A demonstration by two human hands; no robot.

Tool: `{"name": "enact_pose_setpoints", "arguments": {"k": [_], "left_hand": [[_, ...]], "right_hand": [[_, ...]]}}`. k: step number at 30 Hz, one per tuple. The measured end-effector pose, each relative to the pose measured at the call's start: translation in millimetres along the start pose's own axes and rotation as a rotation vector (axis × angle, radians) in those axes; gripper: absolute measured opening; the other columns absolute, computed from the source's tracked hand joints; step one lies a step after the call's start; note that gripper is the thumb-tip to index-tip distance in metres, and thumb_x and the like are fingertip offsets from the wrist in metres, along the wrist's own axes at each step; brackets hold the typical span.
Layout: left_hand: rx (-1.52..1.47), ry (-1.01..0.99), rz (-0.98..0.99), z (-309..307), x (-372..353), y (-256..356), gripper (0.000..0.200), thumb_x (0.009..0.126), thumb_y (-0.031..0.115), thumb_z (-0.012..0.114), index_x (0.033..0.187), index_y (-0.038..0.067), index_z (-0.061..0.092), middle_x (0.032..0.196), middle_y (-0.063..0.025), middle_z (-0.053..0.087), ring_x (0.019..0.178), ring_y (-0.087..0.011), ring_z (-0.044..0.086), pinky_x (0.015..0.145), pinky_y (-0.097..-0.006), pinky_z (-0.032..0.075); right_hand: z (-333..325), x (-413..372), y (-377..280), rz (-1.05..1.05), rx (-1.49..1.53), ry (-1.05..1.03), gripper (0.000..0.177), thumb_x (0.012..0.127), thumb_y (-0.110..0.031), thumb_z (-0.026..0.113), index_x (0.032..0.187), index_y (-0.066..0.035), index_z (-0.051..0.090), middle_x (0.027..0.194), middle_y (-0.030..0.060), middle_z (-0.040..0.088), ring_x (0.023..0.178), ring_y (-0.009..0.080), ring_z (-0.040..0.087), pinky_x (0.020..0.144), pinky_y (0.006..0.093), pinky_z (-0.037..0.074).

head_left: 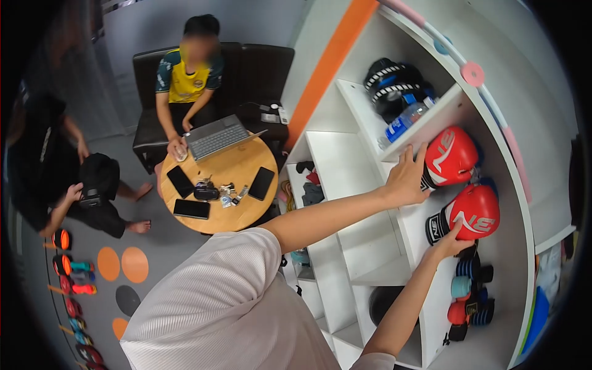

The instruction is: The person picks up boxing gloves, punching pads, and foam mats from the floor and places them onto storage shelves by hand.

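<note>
Two red boxing gloves with white and black cuffs are in a compartment of the white shelf (345, 160). My left hand (408, 179) is at the cuff of the upper glove (452, 155), thumb and fingers spread around it. Lower down, my right hand (451, 242) holds the other glove (478, 211) by its side, fingers closed on its edge. The gloves lie close together, their cuffs pointing left. Rolled hand wraps (461, 287) in several colours lie below the lower glove.
Bottles (401, 126) and black gear (391, 83) fill the upper compartment. A seated person (188, 80) uses a laptop (216, 137) at a round table (240, 216) with phones. Another person (37, 166) stands at left. Gloves (74, 306) line the floor.
</note>
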State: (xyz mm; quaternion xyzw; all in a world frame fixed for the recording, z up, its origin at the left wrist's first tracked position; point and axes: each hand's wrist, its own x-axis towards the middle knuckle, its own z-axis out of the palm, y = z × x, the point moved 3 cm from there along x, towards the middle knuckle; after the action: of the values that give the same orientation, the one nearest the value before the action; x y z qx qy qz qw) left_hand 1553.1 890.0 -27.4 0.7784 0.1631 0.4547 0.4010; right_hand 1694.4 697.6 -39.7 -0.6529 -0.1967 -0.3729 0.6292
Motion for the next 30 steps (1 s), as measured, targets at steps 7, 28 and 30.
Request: {"name": "enact_pose_setpoints", "arguments": {"k": [7, 28, 30], "left_hand": [[0.026, -0.007, 0.008, -57.4, -73.4, 5.3, 0.088, 0.073, 0.023, 0.074, 0.141, 0.001, 0.022, 0.133, -0.0297, 0.036, 0.120, -0.0459, 0.044, 0.096, -0.0470, 0.045], [0.365, 0.381, -1.563, -170.5, -903.6, 97.5, 0.040, 0.077, 0.037, 0.069, 0.101, 0.004, 0.066, 0.099, -0.0141, 0.069, 0.097, -0.0280, 0.065, 0.087, -0.0379, 0.051], [0.372, 0.497, -1.654, -160.8, -958.9, 128.5, 0.040, 0.077, 0.036, 0.068, 0.101, 0.004, 0.066, 0.099, -0.0141, 0.069, 0.098, -0.0281, 0.065, 0.087, -0.0381, 0.051]], "right_hand": [[-5.7, 11.2, 16.0, -0.074, -0.026, 0.091, 0.088, 0.073, -0.042, 0.080, 0.136, 0.001, 0.037, 0.126, 0.0243, 0.049, 0.109, 0.0358, 0.054, 0.094, 0.0421, 0.047], [-382.5, -491.8, 30.4, 0.904, 0.372, -2.162, 0.019, 0.091, -0.013, 0.061, 0.109, -0.008, 0.063, 0.096, 0.0016, 0.066, 0.088, 0.0114, 0.061, 0.078, 0.0259, 0.046], [-399.9, -510.9, 29.4, 0.761, 0.254, -2.419, 0.020, 0.091, -0.019, 0.061, 0.109, -0.010, 0.063, 0.098, 0.0011, 0.067, 0.089, 0.0114, 0.062, 0.076, 0.0260, 0.045]]}}
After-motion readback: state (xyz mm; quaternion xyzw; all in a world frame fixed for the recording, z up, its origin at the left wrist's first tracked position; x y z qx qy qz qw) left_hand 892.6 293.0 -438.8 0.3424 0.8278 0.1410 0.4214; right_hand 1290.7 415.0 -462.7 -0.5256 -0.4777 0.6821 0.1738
